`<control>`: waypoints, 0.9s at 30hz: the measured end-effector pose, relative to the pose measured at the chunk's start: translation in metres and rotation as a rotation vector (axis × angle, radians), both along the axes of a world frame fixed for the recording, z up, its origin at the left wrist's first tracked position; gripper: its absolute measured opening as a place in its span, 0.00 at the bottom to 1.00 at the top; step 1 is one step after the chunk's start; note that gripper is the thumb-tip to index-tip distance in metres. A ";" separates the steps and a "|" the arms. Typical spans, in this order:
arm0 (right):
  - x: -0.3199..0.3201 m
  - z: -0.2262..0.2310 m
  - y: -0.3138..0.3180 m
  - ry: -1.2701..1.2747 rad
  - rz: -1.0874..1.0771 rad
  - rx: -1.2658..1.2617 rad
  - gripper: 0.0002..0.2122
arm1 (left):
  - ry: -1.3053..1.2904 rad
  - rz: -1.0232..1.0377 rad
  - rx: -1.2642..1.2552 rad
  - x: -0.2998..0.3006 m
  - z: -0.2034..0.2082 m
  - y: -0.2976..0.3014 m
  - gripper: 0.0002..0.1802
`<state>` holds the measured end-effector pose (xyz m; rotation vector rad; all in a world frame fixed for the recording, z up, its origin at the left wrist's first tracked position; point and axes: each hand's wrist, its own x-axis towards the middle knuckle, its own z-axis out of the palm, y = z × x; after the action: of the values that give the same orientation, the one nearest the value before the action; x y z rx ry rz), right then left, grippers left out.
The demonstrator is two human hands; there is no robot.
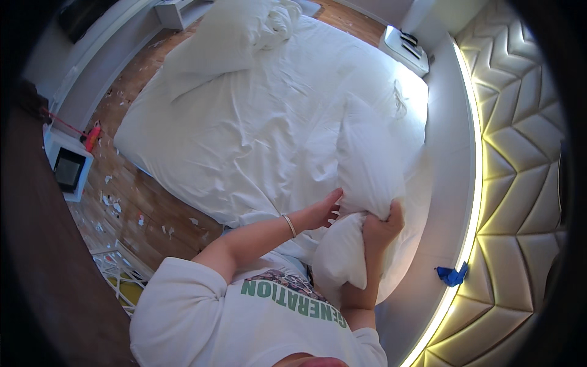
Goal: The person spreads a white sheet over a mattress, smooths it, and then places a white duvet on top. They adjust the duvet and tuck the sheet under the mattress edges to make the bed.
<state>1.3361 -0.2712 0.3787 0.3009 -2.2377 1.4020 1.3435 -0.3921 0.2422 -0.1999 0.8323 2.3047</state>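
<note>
A plump white pillow lies on the near right part of the bed. My right hand is closed on a bunched edge of it, the fist gripping the fabric. My left hand is open beside the pillow's near left corner, fingers apart; whether the fingertips touch it I cannot tell. Against my body, below both hands, bulges another puffy white piece. It may be a second pillow or part of the same one. A bracelet circles my left wrist.
The bed has a wrinkled white sheet and a heaped white duvet at its far left. A nightstand stands beyond. Paper scraps litter the wooden floor. At right are a padded headboard wall and a blue crumpled item.
</note>
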 end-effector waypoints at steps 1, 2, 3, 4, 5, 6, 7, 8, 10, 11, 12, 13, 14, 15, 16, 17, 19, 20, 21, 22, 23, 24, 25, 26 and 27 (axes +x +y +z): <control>0.005 0.003 -0.016 0.019 0.059 0.067 0.09 | -0.017 0.019 0.024 -0.002 0.004 -0.014 0.42; 0.007 0.006 -0.034 0.037 0.120 0.132 0.09 | -0.035 0.039 0.048 -0.003 0.006 -0.030 0.43; 0.010 0.011 -0.054 -0.020 0.244 0.055 0.09 | 0.040 0.123 0.056 -0.002 0.004 -0.046 0.43; 0.011 0.015 -0.076 0.051 0.334 0.082 0.08 | 0.113 0.209 0.061 -0.001 0.003 -0.063 0.43; 0.010 0.018 -0.101 0.120 0.427 0.105 0.08 | 0.185 0.329 0.031 0.003 0.002 -0.080 0.43; 0.010 0.021 -0.124 0.185 0.517 0.128 0.09 | 0.254 0.449 -0.005 0.007 0.004 -0.101 0.43; 0.011 0.025 -0.148 0.150 0.594 0.162 0.11 | 0.322 0.596 -0.077 0.014 0.023 -0.125 0.43; 0.011 0.028 -0.172 0.143 0.647 0.213 0.10 | 0.386 0.743 -0.154 0.018 0.030 -0.149 0.42; 0.016 0.038 -0.222 0.145 0.764 0.309 0.10 | 0.431 0.823 0.006 0.016 0.001 -0.203 0.39; 0.019 0.034 -0.247 0.152 0.802 0.314 0.10 | 0.388 0.855 0.040 0.018 -0.007 -0.233 0.39; 0.020 0.034 -0.273 0.161 0.826 0.327 0.11 | 0.348 0.875 0.058 0.017 -0.007 -0.261 0.38; 0.021 0.032 -0.298 0.172 0.850 0.337 0.11 | 0.316 0.897 0.058 0.018 -0.012 -0.293 0.38; 0.024 0.031 -0.323 0.165 0.880 0.373 0.10 | 0.279 0.917 0.052 0.020 -0.018 -0.325 0.38; 0.030 0.029 -0.348 0.154 0.915 0.404 0.10 | 0.246 0.935 0.018 0.024 -0.027 -0.360 0.37; 0.037 0.019 -0.373 0.128 0.917 0.419 0.10 | 0.192 0.944 -0.030 0.033 -0.040 -0.396 0.37; 0.043 0.003 -0.398 0.101 0.916 0.434 0.09 | 0.118 0.936 -0.081 0.048 -0.053 -0.426 0.36; 0.048 -0.042 -0.443 0.067 0.955 0.486 0.09 | -0.081 0.882 -0.190 0.077 -0.090 -0.484 0.36; 0.053 -0.068 -0.457 0.031 0.963 0.531 0.09 | -0.192 0.844 -0.248 0.091 -0.103 -0.505 0.35; 0.055 -0.098 -0.465 -0.007 0.958 0.582 0.08 | -0.312 0.801 -0.321 0.103 -0.116 -0.517 0.35; 0.058 -0.128 -0.467 -0.151 0.992 0.671 0.09 | -0.415 0.744 -0.382 0.112 -0.125 -0.524 0.35; 0.057 -0.152 -0.453 -0.232 1.099 0.696 0.11 | -0.482 0.761 -0.471 0.107 -0.121 -0.500 0.34; 0.059 -0.183 -0.436 -0.427 1.175 0.765 0.12 | -0.551 0.773 -0.566 0.104 -0.110 -0.476 0.33; 0.062 -0.207 -0.418 -0.624 1.247 0.820 0.13 | -0.609 0.789 -0.668 0.103 -0.100 -0.454 0.32; 0.067 -0.214 -0.405 -0.655 1.268 0.831 0.14 | -0.594 0.744 -0.679 0.106 -0.106 -0.445 0.32; 0.069 -0.220 -0.391 -0.687 1.288 0.841 0.15 | -0.581 0.697 -0.690 0.107 -0.118 -0.436 0.31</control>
<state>1.4053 -0.6621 0.1590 2.0938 -3.2996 0.9145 1.4509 -0.8286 0.1240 -1.5864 1.3366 2.2152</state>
